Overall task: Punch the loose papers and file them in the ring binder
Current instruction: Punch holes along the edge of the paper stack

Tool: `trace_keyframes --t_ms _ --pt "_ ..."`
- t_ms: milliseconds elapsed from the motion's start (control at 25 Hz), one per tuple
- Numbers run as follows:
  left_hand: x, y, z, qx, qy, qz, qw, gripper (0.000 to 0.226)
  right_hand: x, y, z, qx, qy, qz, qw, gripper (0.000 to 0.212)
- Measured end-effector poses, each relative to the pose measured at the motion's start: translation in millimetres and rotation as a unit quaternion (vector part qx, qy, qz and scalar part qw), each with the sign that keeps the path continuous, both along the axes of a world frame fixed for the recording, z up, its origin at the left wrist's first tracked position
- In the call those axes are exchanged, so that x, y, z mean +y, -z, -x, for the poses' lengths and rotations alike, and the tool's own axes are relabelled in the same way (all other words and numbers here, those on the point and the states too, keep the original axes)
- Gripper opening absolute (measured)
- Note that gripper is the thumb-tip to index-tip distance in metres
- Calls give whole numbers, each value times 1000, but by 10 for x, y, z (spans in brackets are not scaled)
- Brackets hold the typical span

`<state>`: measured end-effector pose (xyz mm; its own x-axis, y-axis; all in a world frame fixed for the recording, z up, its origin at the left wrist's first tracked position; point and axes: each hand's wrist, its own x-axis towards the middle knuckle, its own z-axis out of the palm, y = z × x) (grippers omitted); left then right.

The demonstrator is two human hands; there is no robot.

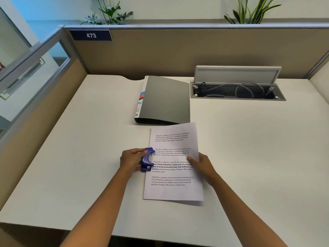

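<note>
A printed sheet of white paper (175, 191) lies on the desk in front of me, its left edge slid into a blue hole punch (147, 160). My left hand (131, 160) wraps around the punch from the left. My right hand (203, 164) grips the paper's right edge, thumb on top. Whether it is one sheet or a thin stack, I cannot tell. A grey ring binder (166, 101) lies shut just beyond the paper, spine label to the left.
The white desk (80, 157) is walled by tan cubicle partitions (160, 54). An open cable tray (236, 90) with wires and a raised lid sits at the back right. Plants stand behind the back partition.
</note>
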<state>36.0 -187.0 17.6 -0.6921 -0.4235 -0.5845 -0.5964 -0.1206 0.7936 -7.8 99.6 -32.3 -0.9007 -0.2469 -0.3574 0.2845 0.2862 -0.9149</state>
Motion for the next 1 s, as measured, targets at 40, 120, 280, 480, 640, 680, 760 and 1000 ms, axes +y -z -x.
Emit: trace_keyframes --t_ms 40,120,280,480,640,680,760,1000 --pt "2 5 -3 1 0 3 1000 27 6 -2 -8 -1 -1 6 1000 36" --pt "9 7 -7 2 -1 6 1000 26 19 -13 -33 -3 -3 15 1000 43" --pt "18 7 -12 5 -3 7 1000 26 29 -4 -66 1 -15 13 1000 46" --pt "22 15 -10 2 2 16 1000 28 9 -6 -66 5 -2 13 1000 43" --pt "22 -5 -12 2 -2 13 1000 27 8 -6 -63 13 4 7 1000 29" --pt "23 -7 -13 1 -2 12 1000 27 13 -5 -60 13 5 8 1000 27" --pt "24 -12 -16 -1 -3 11 1000 28 16 -6 -53 16 4 8 1000 27" --pt "34 -48 -28 -6 1 10 1000 28 -1 -38 -23 6 3 5 1000 25"
